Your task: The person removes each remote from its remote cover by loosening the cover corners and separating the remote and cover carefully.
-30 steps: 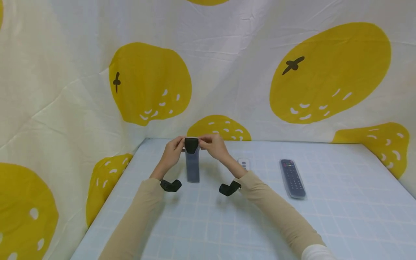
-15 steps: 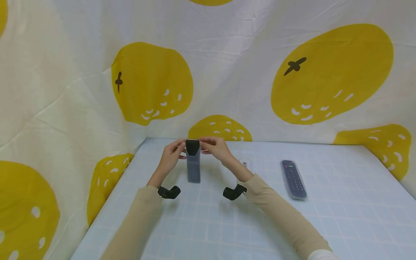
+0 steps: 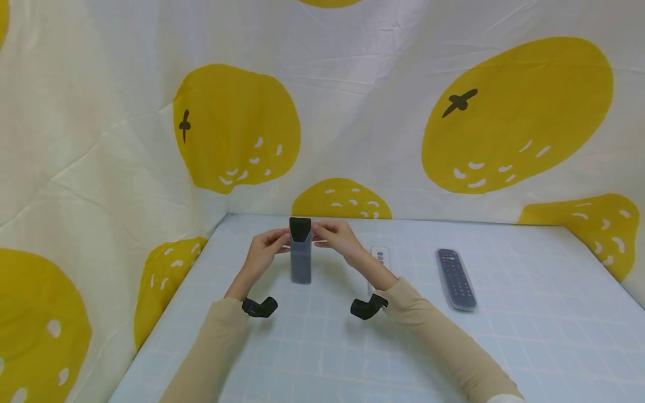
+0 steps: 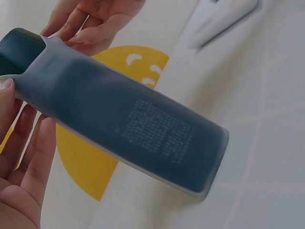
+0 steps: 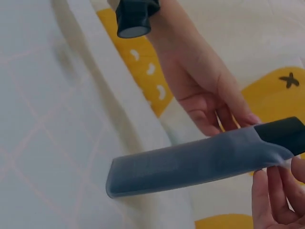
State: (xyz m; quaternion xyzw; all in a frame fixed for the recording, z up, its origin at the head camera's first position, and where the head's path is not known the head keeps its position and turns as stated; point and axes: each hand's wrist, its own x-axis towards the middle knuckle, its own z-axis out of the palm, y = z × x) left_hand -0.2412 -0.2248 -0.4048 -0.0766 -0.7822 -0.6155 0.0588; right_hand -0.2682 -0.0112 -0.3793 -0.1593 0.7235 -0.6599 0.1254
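Observation:
A dark remote control stands upright near the back of the table, inside a translucent sleeve-like cover. Its bare black end sticks out at the top, and a block of small print shows through the cover in the left wrist view. My left hand pinches the cover's left edge near its mouth, thumb on the near side. From the right, my right hand pinches the opposite edge at about the same height. In the right wrist view, the fingers of my right hand lie along the cover's edge just below the black end.
Right of the hands lies a white remote control, partly behind my right forearm. Farther right is a dark remote control in a clear cover, buttons up. A white curtain with yellow fruit prints hangs behind the gridded table.
Both hands have slid down along the cover's sides, the left one farther, and both wrists have dropped toward me. The remote control stays upright in nearly the same place.

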